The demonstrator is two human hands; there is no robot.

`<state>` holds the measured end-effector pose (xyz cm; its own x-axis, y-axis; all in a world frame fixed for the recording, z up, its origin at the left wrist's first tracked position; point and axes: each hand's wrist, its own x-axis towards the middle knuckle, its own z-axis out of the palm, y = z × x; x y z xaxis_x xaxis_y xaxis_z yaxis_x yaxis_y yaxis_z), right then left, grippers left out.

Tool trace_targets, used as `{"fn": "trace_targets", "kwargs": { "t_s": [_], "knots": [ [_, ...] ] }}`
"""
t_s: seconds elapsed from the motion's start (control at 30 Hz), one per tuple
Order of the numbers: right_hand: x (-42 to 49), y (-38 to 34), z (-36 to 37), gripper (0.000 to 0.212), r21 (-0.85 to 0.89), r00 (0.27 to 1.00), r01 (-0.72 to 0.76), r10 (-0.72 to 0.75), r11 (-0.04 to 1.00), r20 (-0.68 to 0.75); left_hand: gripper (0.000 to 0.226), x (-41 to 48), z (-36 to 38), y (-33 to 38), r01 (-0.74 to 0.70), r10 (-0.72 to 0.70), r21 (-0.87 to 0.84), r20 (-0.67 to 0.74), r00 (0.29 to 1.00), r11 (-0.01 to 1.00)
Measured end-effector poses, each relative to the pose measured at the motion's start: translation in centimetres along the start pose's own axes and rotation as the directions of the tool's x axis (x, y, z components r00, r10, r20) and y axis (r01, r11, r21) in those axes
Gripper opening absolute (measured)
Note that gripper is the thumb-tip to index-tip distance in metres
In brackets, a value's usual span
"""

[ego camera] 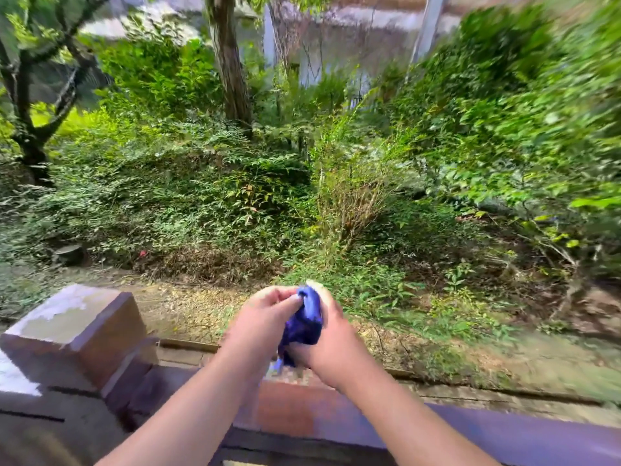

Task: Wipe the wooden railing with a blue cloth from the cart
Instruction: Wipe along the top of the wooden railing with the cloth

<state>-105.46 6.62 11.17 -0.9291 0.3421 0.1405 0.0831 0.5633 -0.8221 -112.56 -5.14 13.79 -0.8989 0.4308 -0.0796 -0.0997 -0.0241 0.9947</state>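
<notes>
A bunched blue cloth [306,319] is held between both hands above the wooden railing [295,412], which runs reddish-brown across the bottom of the view. My left hand [260,322] pinches the cloth's upper left part with its fingertips. My right hand [331,344] wraps around the cloth's right and lower side. The cloth hangs a little above the rail's top and I cannot tell whether it touches the wood. The cart is out of view.
A square wooden post cap [72,326] stands at the left end of the rail. Beyond the railing lie a gravel strip [188,307], dense green shrubs [208,196] and tree trunks [230,62]. The right side of the picture is motion-blurred.
</notes>
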Motion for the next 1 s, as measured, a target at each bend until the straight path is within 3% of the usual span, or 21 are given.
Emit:
{"fn": "trace_targets", "kwargs": {
  "t_s": [0.07, 0.13, 0.23, 0.33, 0.5, 0.6, 0.8, 0.93, 1.0],
  "knots": [
    [0.1, 0.0, -2.8, 0.085, 0.16, 0.998, -0.015, 0.026, 0.987, -0.063, 0.016, 0.0, 2.9, 2.1, 0.052, -0.041, -0.21, 0.057, 0.997, 0.976],
    [0.1, -0.2, -5.4, 0.082, 0.279, 0.996, -0.044, 0.065, 0.959, -0.066, 0.019, 0.2, 5.5, 3.9, 0.061, -0.026, -0.284, 0.123, 0.992, 0.957],
    [0.0, -0.7, -8.7, 0.067, 0.49, 0.991, -0.083, 0.124, 0.868, -0.053, 0.016, 0.3, 8.3, 6.3, 0.016, 0.034, -0.243, 0.197, 0.98, 0.97],
    [-0.6, -1.1, -11.7, 0.055, 0.573, 0.981, -0.103, 0.177, 0.813, -0.074, 0.01, 0.5, 10.5, 7.8, -0.061, 0.085, -0.116, 0.217, 0.972, 0.991],
    [-1.6, -0.6, -16.5, 0.052, 0.429, 0.961, -0.146, 0.23, 0.891, -0.152, 0.006, 1.0, 14.5, 8.9, -0.141, 0.121, 0.059, 0.265, 0.957, 0.988],
    [-2.4, -0.1, -20.2, 0.049, 0.257, 0.959, -0.141, 0.197, 0.956, -0.206, 0.018, 1.0, 17.7, 9.7, -0.159, 0.122, 0.112, 0.284, 0.951, 0.981],
    [-6.4, 2.2, -29.5, 0.054, 0.047, 0.942, -0.161, 0.168, 0.986, -0.292, 0.019, 0.9, 26.0, 11.8, -0.239, 0.129, 0.236, 0.401, 0.907, 0.942],
    [-10.0, 4.9, -36.0, 0.037, -0.07, 0.91, -0.217, 0.176, 0.974, -0.376, 0.015, -0.8, 33.0, 13.3, -0.341, 0.195, 0.244, 0.473, 0.859, 0.908],
    [-11.8, 6.2, -39.0, 0.02, -0.16, 0.871, -0.28, 0.18, 0.947, -0.458, 0.013, -1.9, 36.3, 14.1, -0.463, 0.284, 0.295, 0.49, 0.824, 0.836]
  ]
}}
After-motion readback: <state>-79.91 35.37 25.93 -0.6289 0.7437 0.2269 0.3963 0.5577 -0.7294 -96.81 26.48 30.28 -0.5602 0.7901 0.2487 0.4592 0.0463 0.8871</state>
